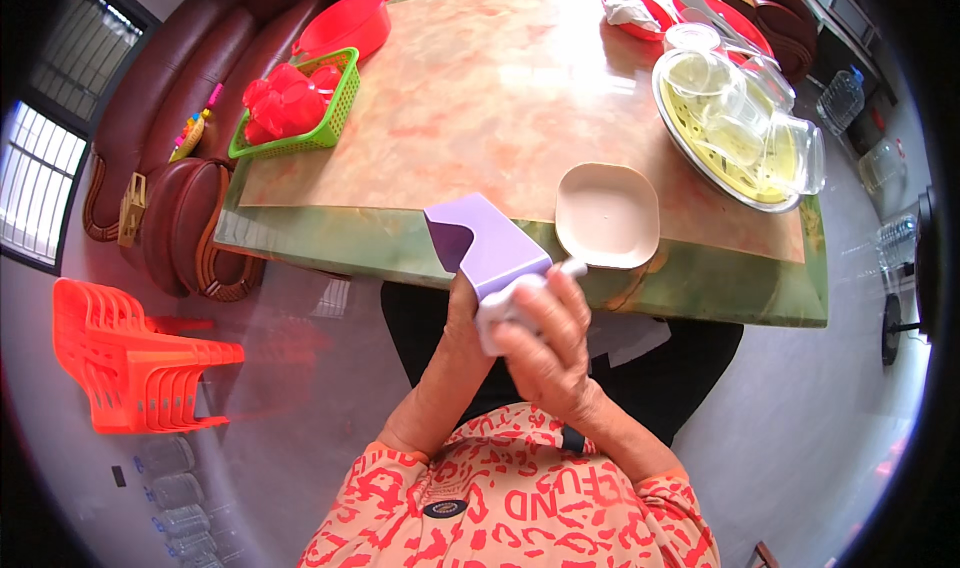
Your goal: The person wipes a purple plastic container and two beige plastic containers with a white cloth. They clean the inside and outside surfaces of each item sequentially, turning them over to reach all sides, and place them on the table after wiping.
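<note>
My left hand point(462, 313) is closed around the lower side of a purple plastic box with a curved cut-out point(495, 233), tilted over the table's front edge. Against the box's near end, my right hand point(548, 343) presses a crumpled white cloth point(500, 318). The right fingers are bent around this cloth. To the right of the box, a shallow beige square dish point(607, 218) lies on the table. Part of my left hand's grip is hidden behind the box and cloth.
The marble-patterned table point(470, 88) has a green border. At its left stand a green basket point(345, 98) of red items and a red basin point(350, 26). At its right are a metal-rimmed tray point(680, 133) of clear containers and red basins. Stacked orange chairs point(130, 358) stand left.
</note>
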{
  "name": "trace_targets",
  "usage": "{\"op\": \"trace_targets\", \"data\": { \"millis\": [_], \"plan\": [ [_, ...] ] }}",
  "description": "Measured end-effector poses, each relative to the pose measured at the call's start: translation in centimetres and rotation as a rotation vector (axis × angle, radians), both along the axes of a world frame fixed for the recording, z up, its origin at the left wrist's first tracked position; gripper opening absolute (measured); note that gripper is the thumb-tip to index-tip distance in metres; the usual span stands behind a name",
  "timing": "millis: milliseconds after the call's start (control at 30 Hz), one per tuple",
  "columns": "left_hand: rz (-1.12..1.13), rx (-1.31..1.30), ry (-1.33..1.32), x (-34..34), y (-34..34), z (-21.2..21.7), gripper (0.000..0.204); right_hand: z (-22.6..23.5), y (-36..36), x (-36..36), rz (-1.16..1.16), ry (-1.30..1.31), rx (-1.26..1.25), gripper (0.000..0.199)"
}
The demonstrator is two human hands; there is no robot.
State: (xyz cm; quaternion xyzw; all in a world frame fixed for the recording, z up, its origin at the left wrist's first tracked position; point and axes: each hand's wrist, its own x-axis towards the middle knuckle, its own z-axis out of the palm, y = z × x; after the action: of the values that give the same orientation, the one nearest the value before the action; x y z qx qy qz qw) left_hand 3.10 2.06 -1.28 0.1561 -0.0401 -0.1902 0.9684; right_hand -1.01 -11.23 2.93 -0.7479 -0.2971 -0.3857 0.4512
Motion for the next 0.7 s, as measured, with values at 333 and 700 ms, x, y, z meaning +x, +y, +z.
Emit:
{"op": "trace_targets", "data": {
  "millis": [333, 700],
  "plan": [
    [0.007, 0.041, 0.160, -0.4, -1.5, 1.0, 0.042, 1.7, -1.0, 1.2, 0.249, 0.213, 0.310, 0.024],
    [0.021, 0.250, 0.032, -1.2, -3.7, 2.5, 0.049, 2.6, -2.8, 2.2, 0.539, 0.574, 0.438, 0.030]
  ]
}}
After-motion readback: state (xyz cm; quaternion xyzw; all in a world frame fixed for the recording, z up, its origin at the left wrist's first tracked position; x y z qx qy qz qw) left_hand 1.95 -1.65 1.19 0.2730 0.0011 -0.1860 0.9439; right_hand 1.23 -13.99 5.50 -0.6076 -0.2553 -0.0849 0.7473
